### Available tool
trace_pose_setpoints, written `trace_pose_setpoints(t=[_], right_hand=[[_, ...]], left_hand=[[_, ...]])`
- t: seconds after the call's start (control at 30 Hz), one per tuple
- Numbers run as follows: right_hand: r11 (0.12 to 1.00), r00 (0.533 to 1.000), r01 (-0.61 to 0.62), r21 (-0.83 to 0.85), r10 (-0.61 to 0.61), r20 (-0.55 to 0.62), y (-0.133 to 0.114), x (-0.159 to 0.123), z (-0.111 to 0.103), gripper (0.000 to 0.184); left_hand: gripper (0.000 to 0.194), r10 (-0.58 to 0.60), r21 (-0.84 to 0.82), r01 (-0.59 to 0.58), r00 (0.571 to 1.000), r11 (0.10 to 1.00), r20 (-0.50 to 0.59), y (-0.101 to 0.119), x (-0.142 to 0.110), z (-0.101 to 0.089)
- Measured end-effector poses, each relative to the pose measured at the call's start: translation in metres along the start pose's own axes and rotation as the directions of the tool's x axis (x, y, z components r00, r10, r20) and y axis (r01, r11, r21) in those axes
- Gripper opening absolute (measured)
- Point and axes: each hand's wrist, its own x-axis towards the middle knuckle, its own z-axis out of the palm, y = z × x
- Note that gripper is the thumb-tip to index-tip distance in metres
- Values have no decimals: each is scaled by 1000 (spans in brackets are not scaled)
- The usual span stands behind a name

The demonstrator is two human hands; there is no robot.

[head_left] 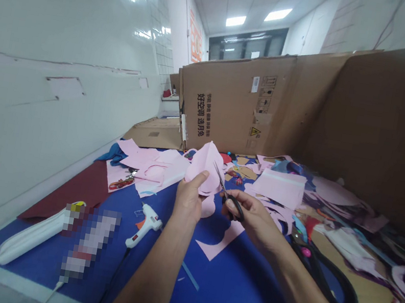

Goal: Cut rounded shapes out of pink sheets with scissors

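Note:
My left hand (191, 196) pinches a rounded pink paper piece (206, 160) by its lower edge, thumb on top, held up above the table. In my right hand (245, 210) is a pair of small scissors (234, 206) with black handles, my fingers in and around the loops. The slim metal blades point up and left, reaching the right side of the paper; I cannot tell whether they are cutting into it. Below the hands, a curved pink paper offcut (221, 242) lies on the blue tabletop (217, 293).
Left of my forearm lie a white glue gun (145, 225), a white corded device (37, 232) and dark red sheet (67, 191). Large black-handled shears (325, 275) rest at right among scraps. Pink sheets (278, 185) lie farther back, before a tall cardboard box (233, 105).

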Motion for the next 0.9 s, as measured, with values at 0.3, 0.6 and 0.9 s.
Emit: trace_pose_setpoints(t=[0.3, 0.6, 0.9], right_hand=[[997, 1000, 0, 71, -2, 29, 0, 0, 6, 38], [994, 999, 10, 110, -15, 41, 0, 1, 7, 34], [995, 999, 14, 99, -18, 34, 0, 2, 7, 34]], left_hand=[[43, -9, 15, 9, 1000, 1000, -19, 1, -5, 5], [43, -22, 30, 23, 1000, 999, -17, 2, -7, 5], [47, 15, 44, -14, 1000, 999, -18, 0, -5, 4]])
